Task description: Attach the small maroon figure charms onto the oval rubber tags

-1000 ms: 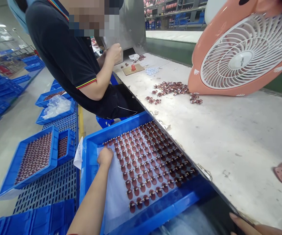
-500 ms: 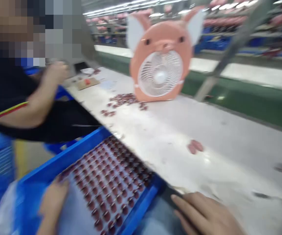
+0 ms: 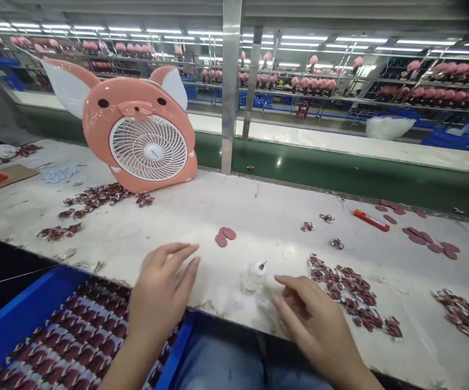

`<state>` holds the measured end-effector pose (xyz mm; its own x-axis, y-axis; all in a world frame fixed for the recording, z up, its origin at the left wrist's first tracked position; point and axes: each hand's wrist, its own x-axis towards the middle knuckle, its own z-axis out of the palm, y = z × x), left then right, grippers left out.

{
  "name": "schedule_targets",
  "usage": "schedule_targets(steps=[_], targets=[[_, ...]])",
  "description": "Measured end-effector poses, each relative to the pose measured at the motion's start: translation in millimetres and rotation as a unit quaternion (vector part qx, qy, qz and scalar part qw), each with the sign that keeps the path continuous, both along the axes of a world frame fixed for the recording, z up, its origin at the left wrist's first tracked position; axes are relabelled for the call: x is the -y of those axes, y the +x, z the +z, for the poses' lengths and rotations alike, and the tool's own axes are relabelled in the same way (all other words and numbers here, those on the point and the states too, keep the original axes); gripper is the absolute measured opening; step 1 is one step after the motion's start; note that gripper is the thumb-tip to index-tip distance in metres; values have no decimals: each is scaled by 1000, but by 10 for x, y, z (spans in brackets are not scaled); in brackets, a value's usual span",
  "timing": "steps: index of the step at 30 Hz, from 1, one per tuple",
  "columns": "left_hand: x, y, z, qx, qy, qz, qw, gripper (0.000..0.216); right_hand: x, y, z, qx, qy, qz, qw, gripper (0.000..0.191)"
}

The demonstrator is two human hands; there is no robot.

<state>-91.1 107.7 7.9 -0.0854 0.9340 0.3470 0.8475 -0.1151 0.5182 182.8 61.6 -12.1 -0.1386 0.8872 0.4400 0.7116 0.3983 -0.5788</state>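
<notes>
My left hand [image 3: 164, 287] hovers over the front edge of the white table, fingers apart and holding nothing. To the right, my right hand [image 3: 309, 314] is open beside a small clear bottle [image 3: 254, 275] with a white cap and a thin dark tip; a small gap seems to lie between them. A few dark-pink oval pieces [image 3: 225, 236] lie just beyond my left hand. Right of my right hand spreads a pile of small maroon pieces with pale bands [image 3: 344, 287]. At lower left, a blue tray [image 3: 18, 303] holds rows of maroon pieces, partly hidden by my left forearm.
A pink pig-shaped fan [image 3: 136, 135] stands at the back left, with more maroon pieces [image 3: 100, 197] before it. A red cutter-like tool [image 3: 371, 220] and loose ovals [image 3: 417, 235] lie at right. A metal post [image 3: 231, 86] rises behind the table.
My view has swung right, and the person at left is out of sight. My left hand has come from the blue tray to above the table; my right hand is now beside the bottle.
</notes>
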Motion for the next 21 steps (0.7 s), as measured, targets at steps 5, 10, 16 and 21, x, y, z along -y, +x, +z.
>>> schedule_targets(steps=[5, 10, 16, 21], targets=[[-627, 550, 7, 9, -97, -29, 995, 23, -195, -276, -53, -35, -85, -23, 996, 51], [-545, 546, 18, 132, -137, -9, 982, 9, -252, -355, -31, -146, -125, 15, 981, 22], [299, 846, -28, 414, -210, -48, 884, 37, -24, -297, -4, -353, -176, 65, 917, 25], [816, 966, -225, 591, -351, -57, 725, 55, 200, -293, 55, -455, -279, 133, 835, 37]])
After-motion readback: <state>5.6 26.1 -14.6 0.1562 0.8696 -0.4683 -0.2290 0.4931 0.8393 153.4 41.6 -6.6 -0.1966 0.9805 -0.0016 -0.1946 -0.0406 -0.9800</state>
